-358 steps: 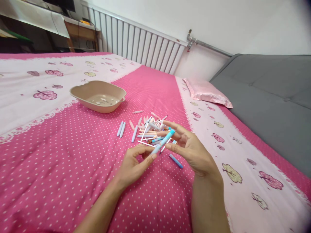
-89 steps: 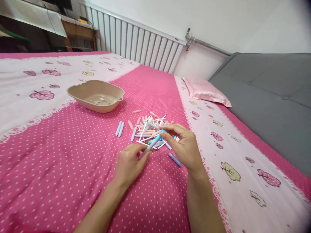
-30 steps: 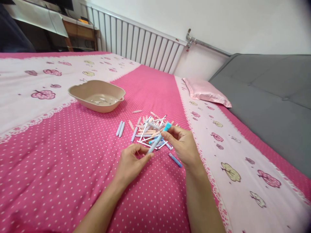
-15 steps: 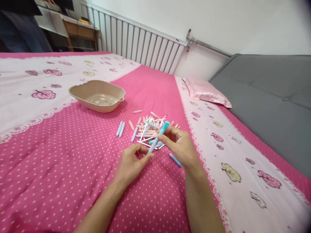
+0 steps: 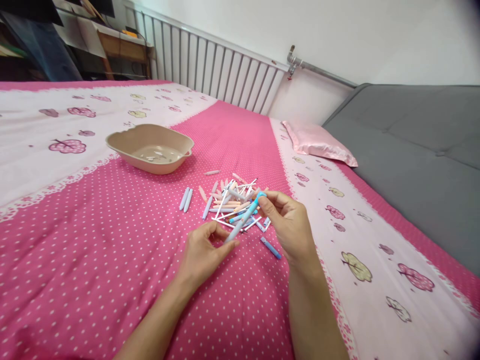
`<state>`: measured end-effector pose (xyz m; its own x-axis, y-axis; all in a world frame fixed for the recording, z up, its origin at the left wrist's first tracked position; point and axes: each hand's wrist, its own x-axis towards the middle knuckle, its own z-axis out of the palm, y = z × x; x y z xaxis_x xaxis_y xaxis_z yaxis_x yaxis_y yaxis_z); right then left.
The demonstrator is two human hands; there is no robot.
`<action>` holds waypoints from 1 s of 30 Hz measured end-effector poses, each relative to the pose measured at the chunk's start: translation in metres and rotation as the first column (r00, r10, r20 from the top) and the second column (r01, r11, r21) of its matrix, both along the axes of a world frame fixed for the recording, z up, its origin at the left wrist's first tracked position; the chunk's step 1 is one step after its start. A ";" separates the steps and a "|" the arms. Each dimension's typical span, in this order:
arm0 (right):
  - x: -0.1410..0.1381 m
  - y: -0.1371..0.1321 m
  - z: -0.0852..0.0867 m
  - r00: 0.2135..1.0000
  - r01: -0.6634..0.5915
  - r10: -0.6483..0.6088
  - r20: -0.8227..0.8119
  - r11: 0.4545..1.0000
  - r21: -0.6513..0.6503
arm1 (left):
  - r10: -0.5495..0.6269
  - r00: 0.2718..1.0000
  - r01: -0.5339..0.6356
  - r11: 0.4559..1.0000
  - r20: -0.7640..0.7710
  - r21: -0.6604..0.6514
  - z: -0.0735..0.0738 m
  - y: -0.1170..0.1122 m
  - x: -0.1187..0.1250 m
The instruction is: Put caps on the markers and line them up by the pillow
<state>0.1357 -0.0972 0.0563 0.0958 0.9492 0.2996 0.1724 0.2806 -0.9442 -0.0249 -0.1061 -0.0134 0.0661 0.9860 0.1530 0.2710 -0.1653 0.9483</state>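
A pale marker pen (image 5: 244,220) with a bright blue top is held aslant between my hands, above the bed. My left hand (image 5: 202,252) pinches its pale lower end with thumb and fingers. At the upper end, my right hand (image 5: 294,225) has its thumb and fingers closed on the blue top. Just beyond and partly behind the pen is a loose pile of pen parts (image 5: 225,204), with pink, peach and lilac barrels and thin white sticks. Two light-blue barrels (image 5: 186,200) lie side by side to the left. A blue pen piece (image 5: 270,248) rests below my right hand.
A beige plastic basin (image 5: 157,169) with small white bits in it stands on the bedspread (image 5: 123,260), behind the pile. A pink pillow (image 5: 318,142) and a grey headboard (image 5: 412,130) are at the right. A person's jeans-clad legs (image 5: 48,50) show at the far left.
My right hand has shifted slightly right, to the tip of the blue top, uncovering more of the pen and pile. The left hand stays put. The person at the back left has moved a little.
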 end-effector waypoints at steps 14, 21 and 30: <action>0.000 0.001 0.000 1.000 0.016 -0.016 0.011 1.000 -0.012 | 0.013 0.999 -0.009 0.993 -0.029 0.117 -0.002 0.001 -0.002; 0.000 0.002 -0.001 1.000 0.002 -0.002 0.007 1.000 -0.016 | -0.024 0.999 0.028 0.993 -0.037 0.115 -0.002 0.001 -0.002; 0.000 0.002 -0.002 1.000 -0.021 0.022 0.003 1.000 -0.018 | -0.040 0.999 0.043 0.993 -0.032 0.108 -0.004 0.001 -0.001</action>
<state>0.1359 -0.0953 0.0547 0.0743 0.9564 0.2824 0.1699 0.2669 -0.9486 -0.0262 -0.1055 -0.0172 0.1130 0.9600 0.2560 0.2900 -0.2783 0.9157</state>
